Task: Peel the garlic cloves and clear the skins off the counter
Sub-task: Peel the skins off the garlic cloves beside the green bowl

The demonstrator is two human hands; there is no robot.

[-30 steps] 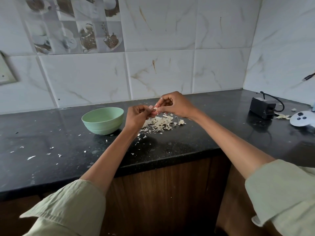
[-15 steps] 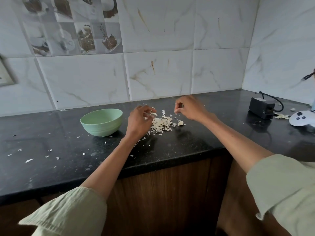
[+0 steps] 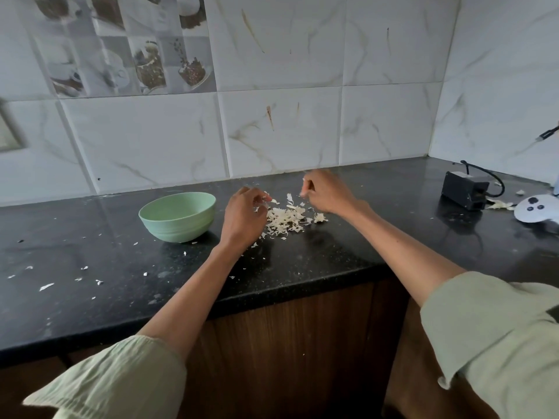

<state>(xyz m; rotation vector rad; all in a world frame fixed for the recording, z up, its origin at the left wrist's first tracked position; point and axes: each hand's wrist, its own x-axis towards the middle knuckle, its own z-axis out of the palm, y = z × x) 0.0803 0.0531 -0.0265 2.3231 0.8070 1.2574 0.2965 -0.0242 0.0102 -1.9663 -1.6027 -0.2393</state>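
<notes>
Pale green cloth sleeves point(image 3: 115, 379) sat rolled at the near edge, both bare forearms reaching over brown wood-grain cabinet fronts point(image 3: 290, 343). Black speckled stone counter point(image 3: 90, 297) was glossy, dotted with small white skin flakes point(image 3: 46, 287) on its left part. Left hand point(image 3: 242, 216) hovered at the left edge of the garlic skins pile point(image 3: 286, 218), fingers curled, tips pinching a small pale papery bit; whether clove or skin, couldn't tell. Right hand point(image 3: 328, 192) was just behind the pile's right side, fingers curled together, blurred, so couldn't tell if they held anything. Pile was loose, thin cream shreds, flat on the counter between the hands. Round mint-green bowl point(image 3: 178, 216) stood upright just left of the left hand, smooth with a ribbed base. Far right: black boxy adapter point(image 3: 464, 190) with cable, a white rounded controller point(image 3: 537, 209) beside it, some skins between them. Marbled white tile wall point(image 3: 287, 125) behind.
</notes>
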